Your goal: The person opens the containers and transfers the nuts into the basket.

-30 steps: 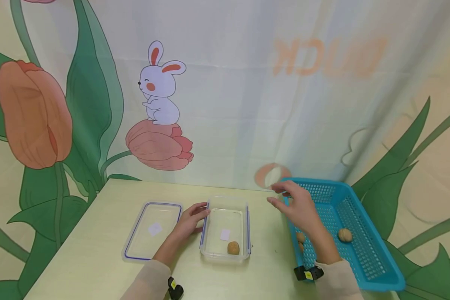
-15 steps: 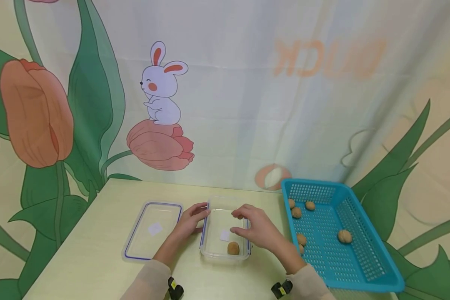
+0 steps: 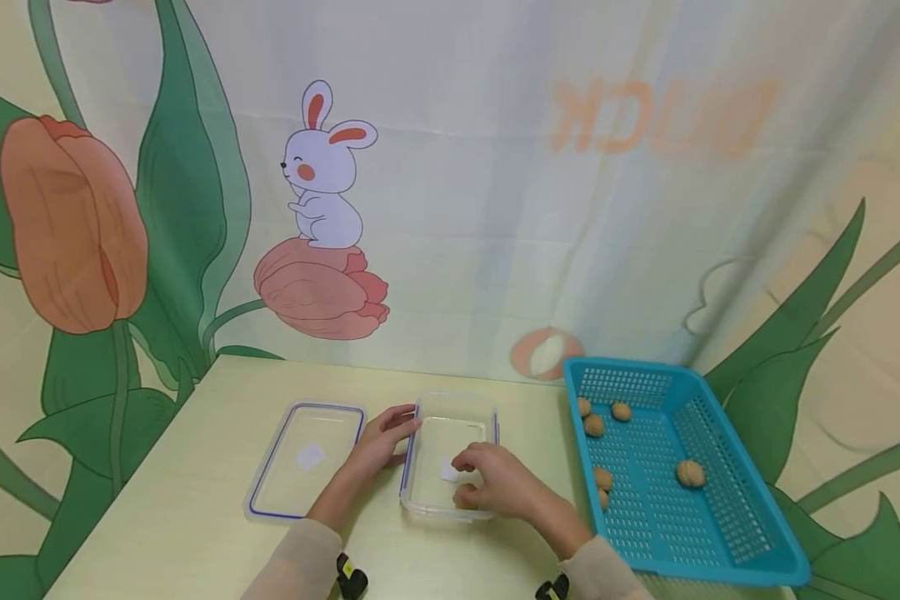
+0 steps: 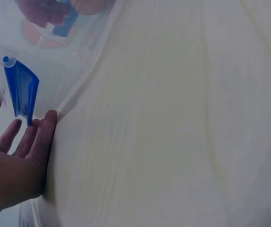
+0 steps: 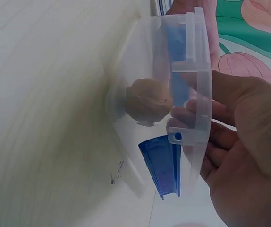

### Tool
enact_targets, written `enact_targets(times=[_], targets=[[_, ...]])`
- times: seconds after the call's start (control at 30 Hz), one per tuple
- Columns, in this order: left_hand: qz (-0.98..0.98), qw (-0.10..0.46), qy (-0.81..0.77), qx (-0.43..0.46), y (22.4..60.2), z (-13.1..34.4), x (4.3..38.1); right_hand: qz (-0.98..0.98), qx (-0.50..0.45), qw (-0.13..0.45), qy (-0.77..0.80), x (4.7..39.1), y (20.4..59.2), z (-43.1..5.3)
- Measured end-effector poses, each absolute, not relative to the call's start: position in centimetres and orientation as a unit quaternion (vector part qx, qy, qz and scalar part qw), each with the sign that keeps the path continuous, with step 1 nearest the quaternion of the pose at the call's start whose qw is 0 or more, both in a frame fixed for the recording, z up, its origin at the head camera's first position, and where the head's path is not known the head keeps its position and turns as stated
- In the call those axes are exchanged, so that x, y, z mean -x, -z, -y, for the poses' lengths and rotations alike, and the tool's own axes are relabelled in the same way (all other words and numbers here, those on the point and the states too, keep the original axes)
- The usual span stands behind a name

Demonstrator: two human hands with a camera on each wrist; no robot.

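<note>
A clear plastic food box (image 3: 450,515) with a blue-edged rim stands on the table, holding one walnut (image 5: 147,101) near its front end. My left hand (image 3: 378,442) rests its fingers against the box's left side, beside a blue locking clip (image 4: 22,90). My right hand (image 3: 498,483) reaches over the right rim into the box, thumb and fingers spread around the walnut's place. In the right wrist view the fingertips are close above the walnut. Whether they touch it is hard to tell through the cloudy wall.
A blue basket (image 3: 776,533) with several walnuts, including one walnut (image 3: 691,474) apart from the others, stands on the right. The clear lid (image 3: 270,514) with a blue seal lies left of the box. A printed curtain (image 3: 450,208) hangs behind the table.
My right hand has moved left from over the basket to the box, then down inside it toward the walnut. The left hand has stayed at the box's side.
</note>
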State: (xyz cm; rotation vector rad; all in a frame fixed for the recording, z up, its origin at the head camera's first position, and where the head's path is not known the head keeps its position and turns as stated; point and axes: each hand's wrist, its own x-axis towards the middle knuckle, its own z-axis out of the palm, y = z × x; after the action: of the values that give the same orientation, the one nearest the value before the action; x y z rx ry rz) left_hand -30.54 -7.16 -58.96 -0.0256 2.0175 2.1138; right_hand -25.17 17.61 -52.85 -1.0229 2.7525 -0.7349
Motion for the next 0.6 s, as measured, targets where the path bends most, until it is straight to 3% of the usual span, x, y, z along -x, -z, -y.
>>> enact_targets(times=[0.6], targets=[[-0.689,0.114,-0.716,0.008,58.9,7.32,30.51,-0.912,0.39,0.031,0.125,25.2,52.76,-17.0]])
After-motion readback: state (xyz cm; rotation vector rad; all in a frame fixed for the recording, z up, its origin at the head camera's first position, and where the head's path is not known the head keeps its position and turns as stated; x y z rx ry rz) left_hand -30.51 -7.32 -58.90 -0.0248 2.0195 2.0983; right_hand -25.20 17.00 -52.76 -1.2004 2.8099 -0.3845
